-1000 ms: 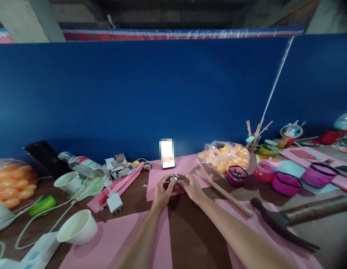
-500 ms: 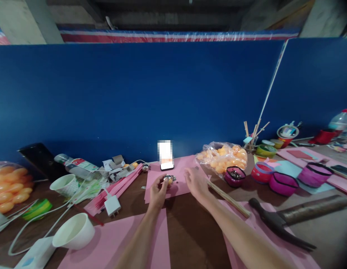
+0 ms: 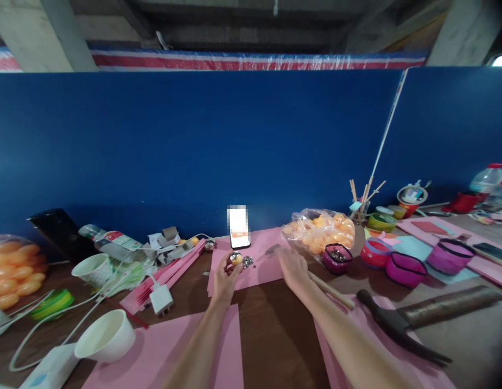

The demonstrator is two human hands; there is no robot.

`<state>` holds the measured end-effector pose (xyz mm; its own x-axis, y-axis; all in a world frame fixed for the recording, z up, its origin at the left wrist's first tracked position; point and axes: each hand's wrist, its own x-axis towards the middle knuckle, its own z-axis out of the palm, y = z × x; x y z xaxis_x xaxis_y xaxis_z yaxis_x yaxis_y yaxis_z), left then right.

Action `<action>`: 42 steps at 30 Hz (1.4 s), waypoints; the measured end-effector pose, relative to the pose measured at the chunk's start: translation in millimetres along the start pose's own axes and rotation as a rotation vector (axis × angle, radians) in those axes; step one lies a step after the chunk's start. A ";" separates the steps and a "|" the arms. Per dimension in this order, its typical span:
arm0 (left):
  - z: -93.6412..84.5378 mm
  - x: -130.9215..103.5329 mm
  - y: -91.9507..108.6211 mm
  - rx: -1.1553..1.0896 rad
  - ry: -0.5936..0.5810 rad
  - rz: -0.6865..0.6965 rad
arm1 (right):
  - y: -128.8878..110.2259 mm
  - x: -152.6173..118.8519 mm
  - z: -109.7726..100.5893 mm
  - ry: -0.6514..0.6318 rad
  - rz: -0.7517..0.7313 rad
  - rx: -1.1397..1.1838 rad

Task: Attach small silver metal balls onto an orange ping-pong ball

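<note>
My left fingers [image 3: 223, 265] pinch a small yellow ball [image 3: 237, 259], part of it shiny, above the pink sheet [image 3: 263, 273]. My right fingers [image 3: 285, 261] lie over a wooden-handled tool [image 3: 333, 293]; can't tell whether they grip it. Ball looks light, thin-shelled, likely slippery; I'd hold it gently by its sides. A glittery heap [image 3: 248, 262] crowds it just rightward. Phone [image 3: 240, 242] behind; bag of orange balls [image 3: 316, 230], purple bowl [image 3: 337, 267] and hammer [image 3: 413, 315] off right.

phone screen [image 3: 238, 222]: mostly pixelated mush, pink sheet's [image 3: 259, 274] far edge
wooden handle [image 3: 334, 293]: partly behind right hand [image 3: 293, 267]
power strip [image 3: 52, 368]: bottom chopped off
</note>
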<state>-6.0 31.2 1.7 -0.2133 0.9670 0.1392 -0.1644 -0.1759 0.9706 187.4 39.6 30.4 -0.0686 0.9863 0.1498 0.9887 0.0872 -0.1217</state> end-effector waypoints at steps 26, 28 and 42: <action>-2.0 5.9 -18.2 0.026 0.032 0.047 | -21.4 -8.1 -4.5 0.652 -0.263 -0.066; -1.2 6.5 -18.2 0.047 0.027 0.082 | -27.2 -11.0 -5.4 0.678 -0.317 -0.059; -2.4 0.7 -4.8 0.105 0.003 0.059 | -33.6 -15.9 -6.6 0.510 -0.331 -0.055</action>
<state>-7.7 32.3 -3.4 -0.2229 0.9549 0.1961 -0.0501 -0.2121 0.9760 156.1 20.0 38.5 -0.3148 0.7154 0.6238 0.9321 0.3572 0.0608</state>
